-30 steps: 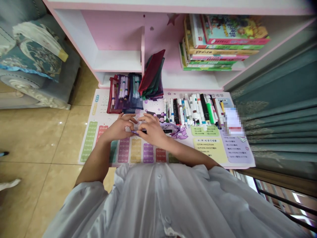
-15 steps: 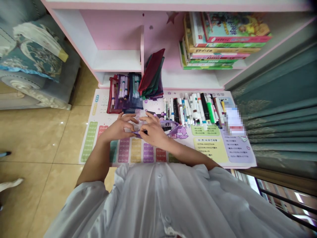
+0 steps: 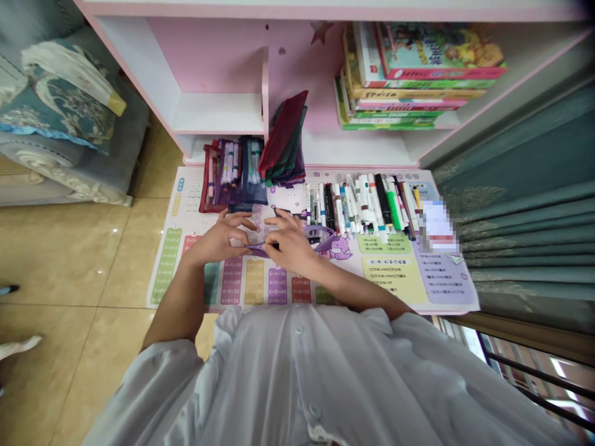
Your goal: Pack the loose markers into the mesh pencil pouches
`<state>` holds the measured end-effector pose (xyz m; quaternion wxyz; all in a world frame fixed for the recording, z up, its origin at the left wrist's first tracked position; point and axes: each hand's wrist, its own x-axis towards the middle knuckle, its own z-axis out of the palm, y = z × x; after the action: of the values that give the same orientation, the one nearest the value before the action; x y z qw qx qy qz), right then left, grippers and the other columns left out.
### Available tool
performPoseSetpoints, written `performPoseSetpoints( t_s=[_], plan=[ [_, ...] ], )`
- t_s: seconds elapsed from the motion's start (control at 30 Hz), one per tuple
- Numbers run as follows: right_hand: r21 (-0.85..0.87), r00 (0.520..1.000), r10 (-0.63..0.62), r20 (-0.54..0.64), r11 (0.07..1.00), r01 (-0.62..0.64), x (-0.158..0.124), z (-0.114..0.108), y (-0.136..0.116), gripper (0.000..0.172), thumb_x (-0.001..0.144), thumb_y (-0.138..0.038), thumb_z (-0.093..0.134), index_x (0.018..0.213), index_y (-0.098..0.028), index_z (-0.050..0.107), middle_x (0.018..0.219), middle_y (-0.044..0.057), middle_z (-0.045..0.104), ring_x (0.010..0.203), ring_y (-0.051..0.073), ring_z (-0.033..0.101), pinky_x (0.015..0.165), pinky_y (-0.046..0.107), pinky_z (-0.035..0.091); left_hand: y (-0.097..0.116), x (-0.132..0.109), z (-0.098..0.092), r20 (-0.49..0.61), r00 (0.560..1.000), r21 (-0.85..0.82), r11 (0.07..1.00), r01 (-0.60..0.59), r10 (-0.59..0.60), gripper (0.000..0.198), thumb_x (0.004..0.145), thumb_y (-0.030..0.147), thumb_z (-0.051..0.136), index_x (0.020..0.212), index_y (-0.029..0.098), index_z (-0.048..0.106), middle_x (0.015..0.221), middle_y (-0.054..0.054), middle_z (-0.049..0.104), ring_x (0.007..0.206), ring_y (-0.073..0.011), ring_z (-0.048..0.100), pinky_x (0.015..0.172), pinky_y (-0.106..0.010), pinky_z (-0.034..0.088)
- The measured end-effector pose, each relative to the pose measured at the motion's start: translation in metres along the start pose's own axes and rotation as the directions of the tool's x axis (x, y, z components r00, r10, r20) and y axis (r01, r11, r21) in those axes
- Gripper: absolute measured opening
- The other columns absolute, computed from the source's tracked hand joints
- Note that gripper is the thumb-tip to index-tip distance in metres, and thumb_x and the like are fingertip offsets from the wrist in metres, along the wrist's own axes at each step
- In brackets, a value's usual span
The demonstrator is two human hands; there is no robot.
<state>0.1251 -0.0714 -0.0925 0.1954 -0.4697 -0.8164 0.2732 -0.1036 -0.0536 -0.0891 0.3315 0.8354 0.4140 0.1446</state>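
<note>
A purple mesh zip pouch (image 3: 327, 240) lies on the desk mat, partly under my hands, with dark pens showing through its right part. My left hand (image 3: 225, 236) pinches the pouch's left end between thumb and finger, its other fingers curved above. My right hand (image 3: 292, 245) is closed on the pouch's upper edge near its middle; a small dark bit shows at its fingertips, too little to name. Just beyond the pouch lies a row of markers and pens (image 3: 367, 201). Filled mesh pouches (image 3: 232, 176), red, purple and blue, lie beyond my left hand.
Folded red and green mesh pouches (image 3: 286, 139) lean on the shelf divider. A stack of books (image 3: 413, 93) sits on the right shelf. A phone-like item (image 3: 439, 226), blurred, lies at the mat's right. Curtains (image 3: 525, 217) hang on the right, a sofa (image 3: 60, 118) stands left.
My right hand has shifted slightly along the pouch's edge. More of the purple edge shows between my hands, and less of the dark bit at my right fingertips.
</note>
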Motion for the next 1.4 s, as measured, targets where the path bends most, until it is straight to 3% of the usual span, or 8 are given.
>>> performPoseSetpoints(
  t_s=[0.57,1.4],
  plan=[
    [-0.028,1.000,0.000,-0.003,1.000,0.000,-0.001,-0.004,0.004,0.019,0.084,-0.019,0.062,0.067,-0.020,0.069,0.133,0.010,0.065,0.145,0.039,0.034,0.113,0.068,0.024,-0.004,-0.001,-0.001,-0.016,1.000,-0.005,1.000,-0.010,0.010,0.018,0.081,0.037,0.074,0.070,0.023,0.070,0.117,-0.004,0.070,0.138,-0.0307,0.046,0.121,-0.062,0.007],
    [-0.029,1.000,0.015,0.013,0.999,-0.014,-0.002,-0.010,0.013,0.022,0.085,-0.019,0.060,0.063,-0.019,0.066,0.133,0.010,0.064,0.145,0.038,0.035,0.112,0.069,0.023,-0.007,-0.002,-0.003,-0.020,1.000,0.032,0.999,-0.006,0.007,0.019,0.082,0.039,0.072,0.072,0.024,0.071,0.117,-0.003,0.071,0.138,-0.0282,0.046,0.123,-0.054,0.014]
  ],
)
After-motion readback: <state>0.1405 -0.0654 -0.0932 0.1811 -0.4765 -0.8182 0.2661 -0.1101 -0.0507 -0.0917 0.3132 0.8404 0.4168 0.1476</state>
